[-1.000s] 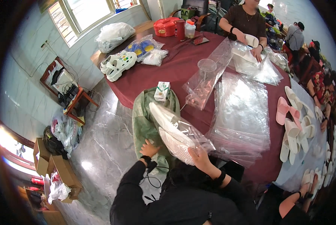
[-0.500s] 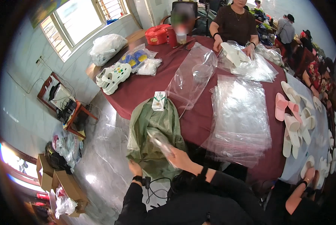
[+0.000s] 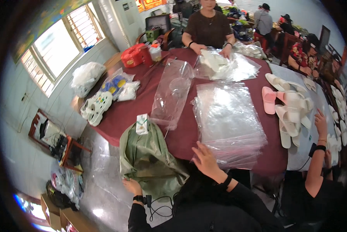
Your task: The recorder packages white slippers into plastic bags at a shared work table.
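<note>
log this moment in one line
left hand: at edge of green sack | right hand: open, by clear bags | box: at sack's top

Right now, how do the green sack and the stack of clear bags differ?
The green sack droops, rumpled, off the table; the stack of clear bags lies flat on it. The sack is dull green; the stack, transparent and shiny. Both look thin and flexible.
</note>
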A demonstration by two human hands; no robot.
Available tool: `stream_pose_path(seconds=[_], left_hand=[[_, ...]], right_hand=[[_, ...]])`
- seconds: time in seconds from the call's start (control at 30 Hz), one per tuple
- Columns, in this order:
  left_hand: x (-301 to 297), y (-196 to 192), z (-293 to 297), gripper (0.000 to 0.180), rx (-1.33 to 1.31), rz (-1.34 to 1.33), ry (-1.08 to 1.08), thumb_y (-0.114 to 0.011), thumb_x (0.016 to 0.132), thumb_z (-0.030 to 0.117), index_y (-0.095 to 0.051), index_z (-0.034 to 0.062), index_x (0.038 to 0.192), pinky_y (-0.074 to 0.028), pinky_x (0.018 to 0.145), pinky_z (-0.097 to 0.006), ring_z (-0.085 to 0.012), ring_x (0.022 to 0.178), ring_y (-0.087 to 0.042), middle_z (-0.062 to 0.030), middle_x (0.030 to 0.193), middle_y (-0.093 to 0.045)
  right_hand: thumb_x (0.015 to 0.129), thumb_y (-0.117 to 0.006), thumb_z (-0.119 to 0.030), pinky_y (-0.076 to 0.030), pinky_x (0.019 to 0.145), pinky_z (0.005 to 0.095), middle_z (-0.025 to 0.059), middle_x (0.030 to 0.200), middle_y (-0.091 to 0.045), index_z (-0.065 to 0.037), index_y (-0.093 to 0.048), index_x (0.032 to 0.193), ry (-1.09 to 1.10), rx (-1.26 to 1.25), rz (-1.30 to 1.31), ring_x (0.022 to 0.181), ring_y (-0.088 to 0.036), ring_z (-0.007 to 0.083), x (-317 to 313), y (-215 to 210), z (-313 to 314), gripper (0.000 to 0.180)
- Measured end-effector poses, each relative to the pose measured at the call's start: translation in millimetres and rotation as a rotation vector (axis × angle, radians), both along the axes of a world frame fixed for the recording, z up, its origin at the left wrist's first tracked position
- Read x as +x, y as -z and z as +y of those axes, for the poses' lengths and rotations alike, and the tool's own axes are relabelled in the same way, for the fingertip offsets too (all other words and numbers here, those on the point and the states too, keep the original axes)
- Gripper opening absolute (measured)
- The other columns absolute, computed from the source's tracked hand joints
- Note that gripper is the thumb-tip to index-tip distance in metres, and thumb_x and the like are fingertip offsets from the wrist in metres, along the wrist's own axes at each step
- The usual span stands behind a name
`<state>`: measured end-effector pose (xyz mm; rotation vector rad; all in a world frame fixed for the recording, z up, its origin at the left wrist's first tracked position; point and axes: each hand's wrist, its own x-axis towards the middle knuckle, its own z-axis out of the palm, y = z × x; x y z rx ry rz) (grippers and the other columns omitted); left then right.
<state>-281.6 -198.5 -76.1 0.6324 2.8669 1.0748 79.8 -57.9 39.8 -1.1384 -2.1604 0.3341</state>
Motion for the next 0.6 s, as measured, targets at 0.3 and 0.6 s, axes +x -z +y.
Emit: stream_pose_path(seconds=[0.3, 0.6], left_hand=[[101, -131, 189, 0.095, 0.388, 0.086, 1.054, -0.075, 0.072, 0.021, -0.015, -0.0031, 0.142, -0.016, 0.112, -0.041, -0.0364, 0.137, -0.018, -0.0239, 0.146, -0.021], [192, -126, 311, 0.028, 0.288, 0.482, 0.808, -0.047, 0.090, 0.013, -0.054, 0.0029, 0.116, -0.035, 0.097, -0.047, -0.0391, 0.117, -0.045, -0.0256, 0.121, -0.051]], right_hand=[[0.089, -0.046, -0.042, -0.018, 0.109, 0.0522, 0.0109, 0.144, -0.034, -0.011, -0.040, 0.137, 0.312, -0.006, -0.352, 0.134, -0.028, 0.0348, 83, 44, 38, 0.057], [0.091, -0.040, -0.045, -0.018, 0.109, 0.0507, 0.0117, 0.142, -0.037, -0.009, -0.038, 0.137, 0.390, -0.047, -0.391, 0.133, -0.030, 0.0308, 70, 56, 34, 0.058]])
